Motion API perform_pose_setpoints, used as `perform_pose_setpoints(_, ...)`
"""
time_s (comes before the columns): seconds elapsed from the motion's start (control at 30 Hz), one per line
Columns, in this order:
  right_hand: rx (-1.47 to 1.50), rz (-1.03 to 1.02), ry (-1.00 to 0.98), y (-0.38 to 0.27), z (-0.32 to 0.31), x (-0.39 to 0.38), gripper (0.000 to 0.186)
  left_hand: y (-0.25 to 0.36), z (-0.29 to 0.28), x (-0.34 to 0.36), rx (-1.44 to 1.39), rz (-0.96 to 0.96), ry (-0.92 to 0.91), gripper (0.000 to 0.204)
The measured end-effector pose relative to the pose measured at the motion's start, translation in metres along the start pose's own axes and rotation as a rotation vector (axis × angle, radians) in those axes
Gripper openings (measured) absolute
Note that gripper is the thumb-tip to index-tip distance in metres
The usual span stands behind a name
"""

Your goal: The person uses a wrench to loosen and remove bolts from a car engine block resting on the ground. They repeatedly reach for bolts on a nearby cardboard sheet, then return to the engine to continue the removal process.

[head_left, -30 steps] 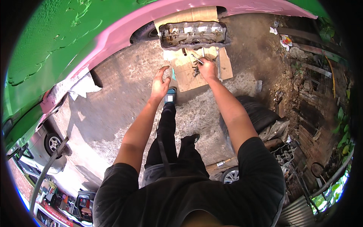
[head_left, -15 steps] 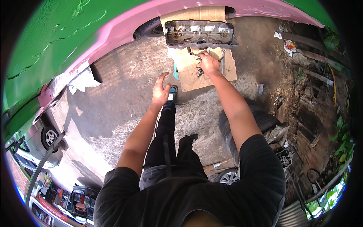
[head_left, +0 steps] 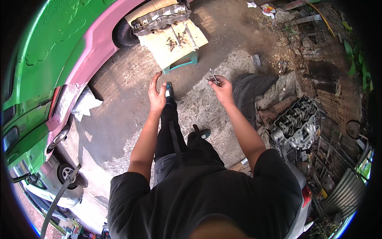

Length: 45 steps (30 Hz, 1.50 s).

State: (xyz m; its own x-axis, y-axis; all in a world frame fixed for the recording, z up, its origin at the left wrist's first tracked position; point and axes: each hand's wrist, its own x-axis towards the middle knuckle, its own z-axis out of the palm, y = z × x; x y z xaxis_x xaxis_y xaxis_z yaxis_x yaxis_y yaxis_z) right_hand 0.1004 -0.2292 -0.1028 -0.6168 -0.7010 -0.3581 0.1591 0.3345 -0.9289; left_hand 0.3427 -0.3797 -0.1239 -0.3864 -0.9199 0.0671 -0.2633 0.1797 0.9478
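My right hand (head_left: 221,88) is closed on a small metal wrench (head_left: 213,76), held upright out in front of me, away from the cardboard. My left hand (head_left: 156,94) is raised with fingers apart and nothing in it. Beyond both hands, a cardboard sheet (head_left: 154,48) rests on a teal plastic stool (head_left: 185,60). On it lie a grimy valve cover (head_left: 159,20), long spanners (head_left: 190,36) and several dark small metal parts (head_left: 172,43).
A green-and-pink vehicle (head_left: 51,51) runs along the left, a silver car (head_left: 67,191) behind it. To my right are an old tyre (head_left: 244,89), a cylinder head (head_left: 292,123) on junk, corrugated metal (head_left: 346,191) and plants (head_left: 354,59) along a rubble edge (head_left: 302,47).
My right hand has come away from the cardboard with the wrench. My view has turned rightward, so the stool and valve cover sit higher and further left, and the cylinder head shows at right.
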Motion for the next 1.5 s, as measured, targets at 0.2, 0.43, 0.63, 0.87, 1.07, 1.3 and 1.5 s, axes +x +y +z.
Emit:
perform_pose_setpoints(0.2,0.183,-0.096,0.296,-0.008,-0.145,-0.227,0.020,0.100,0.092,-0.139,-0.329,-0.026,-0.202,0.042)
perform_pose_setpoints(0.43,0.457,-0.146,1.020,0.063,-0.265,-0.432,0.028,0.203,0.240,-0.257,-0.455,0.262,-0.764,0.043)
perform_pose_setpoints(0.63,0.848,0.004,1.370,0.112,-0.328,-0.479,0.029,0.295,0.315,-0.312,-0.233,0.774,-1.050,0.038)
perform_pose_setpoints(0.87,0.859,0.093,1.569,0.148,-0.368,-0.421,0.026,0.341,0.395,-0.333,-0.080,1.092,-1.349,0.037)
perform_pose_setpoints(1.07,0.820,0.149,1.615,0.186,-0.390,-0.372,0.026,0.336,0.444,-0.330,0.184,1.281,-1.514,0.038)
perform_pose_setpoints(1.3,0.935,0.221,1.622,0.190,-0.396,-0.341,0.028,0.331,0.452,-0.321,0.198,1.280,-1.578,0.039)
perform_pose_setpoints(1.5,1.015,0.168,1.738,0.182,-0.397,-0.333,0.025,0.334,0.446,-0.306,0.225,1.222,-1.670,0.042)
